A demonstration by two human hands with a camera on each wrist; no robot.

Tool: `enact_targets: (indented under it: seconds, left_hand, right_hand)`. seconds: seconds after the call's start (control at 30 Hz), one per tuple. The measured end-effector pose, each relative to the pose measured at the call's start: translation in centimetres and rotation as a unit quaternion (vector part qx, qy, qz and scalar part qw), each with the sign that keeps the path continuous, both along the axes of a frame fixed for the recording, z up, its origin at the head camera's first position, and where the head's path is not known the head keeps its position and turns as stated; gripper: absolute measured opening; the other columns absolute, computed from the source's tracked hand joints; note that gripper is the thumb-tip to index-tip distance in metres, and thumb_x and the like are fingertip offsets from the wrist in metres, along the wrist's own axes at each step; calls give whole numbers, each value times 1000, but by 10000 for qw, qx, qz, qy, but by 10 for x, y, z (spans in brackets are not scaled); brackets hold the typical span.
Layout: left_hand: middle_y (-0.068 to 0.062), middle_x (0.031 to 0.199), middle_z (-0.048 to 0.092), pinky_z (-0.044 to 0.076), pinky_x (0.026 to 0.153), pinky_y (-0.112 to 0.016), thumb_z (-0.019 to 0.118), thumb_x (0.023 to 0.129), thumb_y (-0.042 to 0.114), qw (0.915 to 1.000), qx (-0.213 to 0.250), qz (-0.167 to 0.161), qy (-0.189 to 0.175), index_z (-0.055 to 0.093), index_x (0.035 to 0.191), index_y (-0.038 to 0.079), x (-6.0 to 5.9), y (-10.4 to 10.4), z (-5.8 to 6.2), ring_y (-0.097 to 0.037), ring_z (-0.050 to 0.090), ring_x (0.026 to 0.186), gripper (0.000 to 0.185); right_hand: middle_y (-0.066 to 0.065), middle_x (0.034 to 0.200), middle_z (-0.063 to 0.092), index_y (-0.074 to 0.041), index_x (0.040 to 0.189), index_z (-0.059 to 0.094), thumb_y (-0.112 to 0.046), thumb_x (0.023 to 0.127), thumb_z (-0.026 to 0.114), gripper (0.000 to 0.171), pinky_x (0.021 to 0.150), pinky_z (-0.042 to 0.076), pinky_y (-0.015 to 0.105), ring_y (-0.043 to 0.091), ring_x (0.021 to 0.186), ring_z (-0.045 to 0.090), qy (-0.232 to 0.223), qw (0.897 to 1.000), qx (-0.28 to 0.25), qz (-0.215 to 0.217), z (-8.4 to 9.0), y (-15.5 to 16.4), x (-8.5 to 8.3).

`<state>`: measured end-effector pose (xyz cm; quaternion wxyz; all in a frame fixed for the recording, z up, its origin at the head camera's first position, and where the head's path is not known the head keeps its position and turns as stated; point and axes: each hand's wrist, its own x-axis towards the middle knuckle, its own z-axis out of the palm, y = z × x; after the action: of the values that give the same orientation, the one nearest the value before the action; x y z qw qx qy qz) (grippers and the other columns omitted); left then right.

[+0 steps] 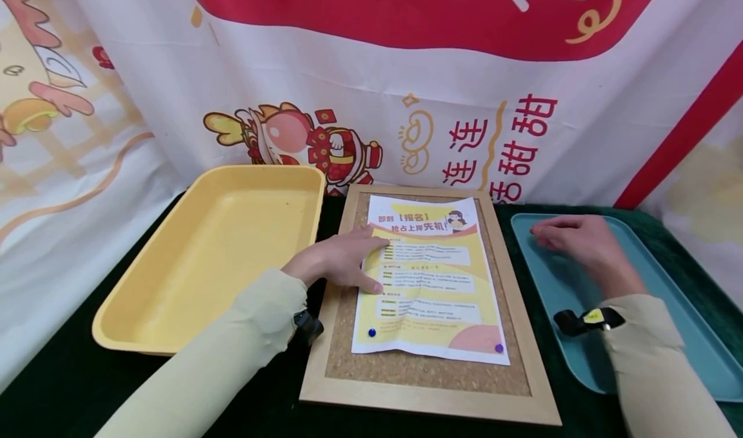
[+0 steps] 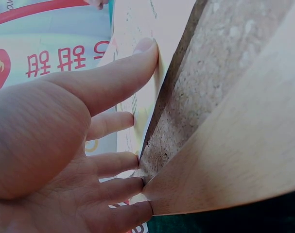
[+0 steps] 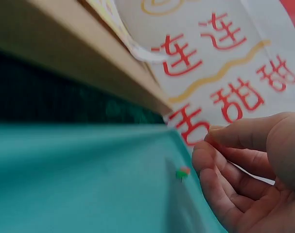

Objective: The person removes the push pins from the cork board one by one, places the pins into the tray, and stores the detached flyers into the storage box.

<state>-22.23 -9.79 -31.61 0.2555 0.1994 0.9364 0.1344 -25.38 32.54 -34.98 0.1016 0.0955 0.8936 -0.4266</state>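
Observation:
A yellow printed flyer (image 1: 435,283) lies on a cork board (image 1: 429,402) with a pale wooden frame. A blue pin (image 1: 371,332) and a purple pin (image 1: 498,348) hold its two near corners. My left hand (image 1: 336,260) lies flat on the flyer's left edge, fingers straight, pressing the paper to the cork (image 2: 210,73). My right hand (image 1: 574,241) rests palm down in the teal tray (image 1: 685,335). In the right wrist view its fingers (image 3: 234,184) are loosely curled beside a small green and orange pushpin (image 3: 182,173) on the tray floor, without touching it.
A large yellow tray (image 1: 220,244) stands left of the board on the dark green cloth (image 1: 58,386). A printed red and white banner (image 1: 406,89) hangs close behind everything.

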Motion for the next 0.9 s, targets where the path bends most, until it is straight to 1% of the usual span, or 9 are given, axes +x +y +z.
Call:
enact_targets:
  seconds: [0.13, 0.23, 0.4, 0.5, 0.67, 0.77, 0.83, 0.9]
  left_hand:
    - [-7, 181, 4, 11, 136, -54, 78, 96, 46, 10000, 6, 43, -14, 30, 169, 24, 1, 0, 0, -31, 1, 169, 90]
    - [-7, 181, 3, 11, 136, -54, 77, 96, 46, 10000, 13, 46, -26, 30, 169, 24, 1, 0, 0, -31, 0, 169, 90]
    - [-7, 181, 3, 11, 136, -53, 77, 97, 46, 10000, 12, 6, -19, 30, 170, 24, 0, 1, -1, -31, 1, 169, 89]
    - [-8, 181, 4, 11, 136, -53, 77, 97, 45, 10000, 11, 2, -10, 30, 169, 24, 0, 1, 0, -31, 1, 169, 89]
    - [-9, 181, 5, 12, 136, -53, 77, 97, 45, 10000, 12, -1, 3, 31, 169, 23, 0, 1, 1, -32, 2, 169, 89]
    - [-9, 181, 6, 12, 136, -54, 77, 97, 45, 10000, 8, -16, -3, 31, 169, 23, 0, 1, 1, -32, 2, 169, 89]
    - [-9, 181, 6, 12, 136, -54, 77, 97, 45, 10000, 6, -23, -5, 31, 169, 23, 0, 0, 1, -32, 3, 169, 89]
    - [-9, 181, 6, 12, 136, -54, 77, 97, 46, 10000, 1, -32, -8, 31, 169, 23, 0, 0, 1, -32, 3, 169, 89]
  right_hand:
    - [22, 148, 61, -10, 151, 58, -53, 105, 61, 63, 105, 53, 49, 36, 132, 58, 110, 9999, 17, 123, 11, -17, 2]
    - [23, 149, 59, -10, 150, 59, -55, 104, 62, 64, 111, 49, 57, 36, 133, 57, 157, 9997, -25, 200, 19, -31, 5]
    - [21, 148, 60, -11, 147, 62, -54, 103, 64, 62, 114, 44, 63, 35, 129, 56, 285, 9993, -59, 227, 32, -53, 11]
    - [21, 146, 62, -11, 145, 64, -51, 104, 65, 57, 115, 44, 63, 34, 127, 57, 436, 9986, -67, 276, 39, -66, 15]
    - [19, 143, 63, -10, 143, 66, -42, 105, 66, 50, 113, 46, 58, 32, 123, 58, 642, 9965, -184, 508, 48, -87, 22]
    - [16, 139, 67, -11, 140, 68, -38, 105, 69, 44, 109, 50, 51, 32, 119, 62, 697, 9954, -252, 608, 52, -100, 27]
    - [14, 134, 71, -11, 136, 71, -34, 103, 72, 40, 103, 53, 45, 32, 115, 66, 752, 9944, -289, 681, 53, -110, 31]
    - [13, 129, 74, -11, 132, 74, -30, 102, 74, 36, 100, 55, 42, 31, 112, 70, 788, 9931, -348, 800, 54, -120, 34]
